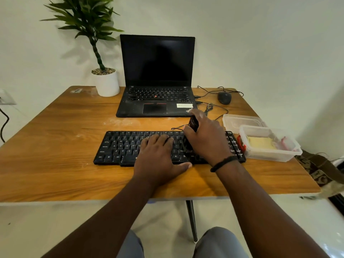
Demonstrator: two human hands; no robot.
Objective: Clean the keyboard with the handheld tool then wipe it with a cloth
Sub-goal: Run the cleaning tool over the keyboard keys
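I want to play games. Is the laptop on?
Cannot tell for sure. The laptop is open, but its screen is all black.

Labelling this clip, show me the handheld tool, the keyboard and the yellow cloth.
handheld tool point(193, 122), head view, black top end.
keyboard point(119, 146), head view, left letter keys.
yellow cloth point(260, 142), head view, folded middle inside tub.

Table point(55, 164): wood-grain top, warm brown, satin sheen, pale dusty smears near the laptop point(156, 101). Laptop: matt black casing, dusty palm rest; dark glossy screen. Keyboard point(119, 148), in front of the laptop: black plastic, matt keys. Tubs point(268, 144), right of the keyboard: clear, cloudy plastic. Plant pot point(108, 82), left of the laptop: smooth white, matt.
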